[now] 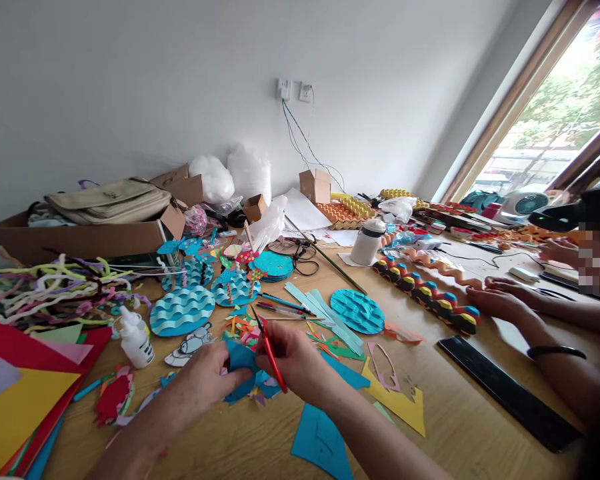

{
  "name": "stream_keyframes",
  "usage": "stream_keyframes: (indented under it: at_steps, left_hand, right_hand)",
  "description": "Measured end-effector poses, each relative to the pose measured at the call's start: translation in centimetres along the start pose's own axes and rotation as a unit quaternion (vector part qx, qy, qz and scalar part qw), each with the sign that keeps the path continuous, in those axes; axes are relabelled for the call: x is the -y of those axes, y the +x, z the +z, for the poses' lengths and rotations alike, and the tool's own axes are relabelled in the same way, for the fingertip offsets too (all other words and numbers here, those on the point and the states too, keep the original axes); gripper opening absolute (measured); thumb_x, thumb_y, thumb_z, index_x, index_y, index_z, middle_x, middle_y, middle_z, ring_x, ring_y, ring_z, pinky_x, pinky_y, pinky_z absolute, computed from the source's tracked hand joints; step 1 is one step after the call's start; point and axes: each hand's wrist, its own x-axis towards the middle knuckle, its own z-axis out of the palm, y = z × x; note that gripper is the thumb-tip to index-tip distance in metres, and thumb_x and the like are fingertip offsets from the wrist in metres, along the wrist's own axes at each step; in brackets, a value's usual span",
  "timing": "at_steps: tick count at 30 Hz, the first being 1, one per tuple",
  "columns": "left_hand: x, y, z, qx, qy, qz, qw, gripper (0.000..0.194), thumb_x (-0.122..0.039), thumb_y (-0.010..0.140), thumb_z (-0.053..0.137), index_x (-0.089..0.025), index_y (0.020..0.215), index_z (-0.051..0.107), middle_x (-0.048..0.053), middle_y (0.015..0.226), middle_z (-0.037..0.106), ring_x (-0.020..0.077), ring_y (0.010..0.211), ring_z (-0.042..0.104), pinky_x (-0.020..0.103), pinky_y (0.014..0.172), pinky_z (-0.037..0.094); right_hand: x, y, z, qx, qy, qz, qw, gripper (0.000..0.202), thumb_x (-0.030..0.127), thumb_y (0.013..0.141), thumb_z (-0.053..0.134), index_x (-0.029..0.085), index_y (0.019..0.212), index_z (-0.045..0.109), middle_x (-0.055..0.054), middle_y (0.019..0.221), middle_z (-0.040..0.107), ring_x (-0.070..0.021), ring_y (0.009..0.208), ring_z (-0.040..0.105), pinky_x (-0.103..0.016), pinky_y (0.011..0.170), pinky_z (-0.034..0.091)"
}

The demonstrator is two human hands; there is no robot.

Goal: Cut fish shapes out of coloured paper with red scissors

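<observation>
My left hand (pixel 207 377) pinches a piece of blue paper (pixel 241 355) between thumb and fingers. Close beside it, my right hand (pixel 295 357) is closed on red-handled scissors (pixel 271 360), whose dark blades point up and away from me. Fingers of the right hand also come against the blue paper's edge; whether they grip it I cannot tell. Under and beyond both hands lie small colored paper scraps (pixel 237 327). Another blue paper sheet (pixel 323 440) with pencil lines rests by my right forearm.
A white glue bottle (pixel 137 340) stands left of my hands. Blue wavy-paper discs (pixel 183 311) and pale blue strips (pixel 325 317) lie ahead. A white lidded cup (pixel 367 243) stands farther back. At the right, another person's hands (pixel 500 300) rest near painted egg-carton strips (pixel 425 293).
</observation>
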Motion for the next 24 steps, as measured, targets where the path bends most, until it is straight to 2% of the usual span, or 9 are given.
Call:
stream_keyframes:
  at_steps: [3, 5, 8, 10, 12, 15, 18, 21, 24]
  left_hand:
    - [-0.2, 0.1, -0.3, 0.023, 0.027, 0.028, 0.999, 0.014, -0.026, 0.057, 0.069, -0.019, 0.048, 0.059, -0.006, 0.046, 0.051, 0.0123, 0.046, 0.046, 0.02, 0.046, 0.035]
    - [-0.1, -0.2, -0.2, -0.049, -0.006, 0.043, 0.998, 0.018, -0.032, 0.061, 0.068, -0.019, 0.054, 0.059, -0.006, 0.051, 0.051, 0.0124, 0.051, 0.047, 0.02, 0.049, 0.037]
    - [0.6, -1.3, 0.7, -0.17, -0.147, 0.037, 0.974, 0.024, -0.045, 0.07, 0.061, -0.021, 0.07, 0.062, -0.002, 0.067, 0.061, 0.0165, 0.069, 0.057, 0.025, 0.069, 0.046]
    - [1.0, -2.0, 1.9, -0.129, -0.199, 0.018, 0.971, 0.03, -0.05, 0.071, 0.058, -0.021, 0.078, 0.064, 0.001, 0.07, 0.065, 0.0196, 0.072, 0.06, 0.03, 0.07, 0.049]
    - [1.1, -2.3, 3.0, -0.088, -0.19, 0.042, 0.977, 0.034, -0.049, 0.071, 0.059, -0.019, 0.086, 0.066, 0.003, 0.073, 0.067, 0.0217, 0.074, 0.061, 0.032, 0.071, 0.049]
    - [0.5, -1.9, 3.7, -0.144, -0.191, 0.05, 0.97, 0.037, -0.042, 0.063, 0.068, -0.02, 0.094, 0.066, 0.003, 0.078, 0.07, 0.0239, 0.08, 0.063, 0.033, 0.076, 0.049]
    - [-0.3, -1.2, 3.0, -0.196, -0.174, 0.045, 0.964, 0.028, -0.037, 0.064, 0.068, -0.019, 0.086, 0.068, 0.004, 0.085, 0.073, 0.0266, 0.09, 0.063, 0.033, 0.079, 0.048]
    - [-0.8, -0.7, 1.8, -0.195, -0.134, 0.067, 0.969, 0.021, -0.033, 0.064, 0.067, -0.019, 0.079, 0.07, 0.004, 0.089, 0.074, 0.027, 0.093, 0.063, 0.031, 0.081, 0.047]
    - [-1.2, -0.4, 1.0, -0.188, -0.123, 0.069, 0.972, 0.02, -0.032, 0.066, 0.066, -0.019, 0.081, 0.07, 0.003, 0.085, 0.074, 0.0257, 0.086, 0.064, 0.031, 0.076, 0.049]
  right_hand:
    - [-0.5, 0.3, 0.1, -0.04, 0.092, 0.012, 0.995, 0.014, 0.012, 0.057, 0.06, 0.016, 0.066, 0.05, 0.006, 0.057, 0.047, -0.0069, 0.052, 0.041, -0.019, 0.049, 0.033]
    - [-0.6, 0.3, 0.2, -0.09, 0.177, 0.026, 0.98, 0.019, 0.018, 0.057, 0.065, 0.016, 0.067, 0.049, 0.007, 0.056, 0.048, -0.0074, 0.051, 0.044, -0.02, 0.05, 0.036]
    - [-0.7, 0.2, 0.7, -0.165, 0.273, 0.028, 0.948, 0.027, 0.027, 0.058, 0.07, 0.017, 0.072, 0.049, 0.007, 0.055, 0.048, -0.0085, 0.05, 0.047, -0.021, 0.05, 0.037]
    - [-0.6, 0.2, 1.3, -0.19, 0.306, 0.024, 0.933, 0.029, 0.028, 0.057, 0.071, 0.017, 0.073, 0.049, 0.007, 0.055, 0.048, -0.0085, 0.049, 0.047, -0.02, 0.049, 0.036]
    - [-0.4, 0.3, 2.2, -0.194, 0.326, 0.02, 0.925, 0.03, 0.029, 0.057, 0.072, 0.017, 0.073, 0.049, 0.006, 0.054, 0.048, -0.0082, 0.049, 0.046, -0.02, 0.048, 0.035]
    - [0.2, 0.5, 3.3, -0.182, 0.342, 0.016, 0.922, 0.031, 0.029, 0.056, 0.073, 0.017, 0.073, 0.05, 0.006, 0.055, 0.05, -0.0077, 0.05, 0.046, -0.02, 0.049, 0.036]
    - [1.0, 0.7, 3.9, -0.155, 0.346, 0.017, 0.925, 0.032, 0.029, 0.055, 0.073, 0.017, 0.073, 0.05, 0.007, 0.055, 0.05, -0.0068, 0.048, 0.044, -0.019, 0.047, 0.034]
    - [1.7, 1.0, 3.8, -0.121, 0.339, 0.013, 0.933, 0.032, 0.028, 0.054, 0.074, 0.017, 0.071, 0.049, 0.007, 0.054, 0.05, -0.0069, 0.048, 0.044, -0.019, 0.048, 0.035]
    - [2.2, 1.5, 3.8, -0.109, 0.33, 0.004, 0.938, 0.032, 0.026, 0.053, 0.074, 0.017, 0.069, 0.049, 0.007, 0.055, 0.05, -0.0072, 0.05, 0.045, -0.019, 0.05, 0.035]
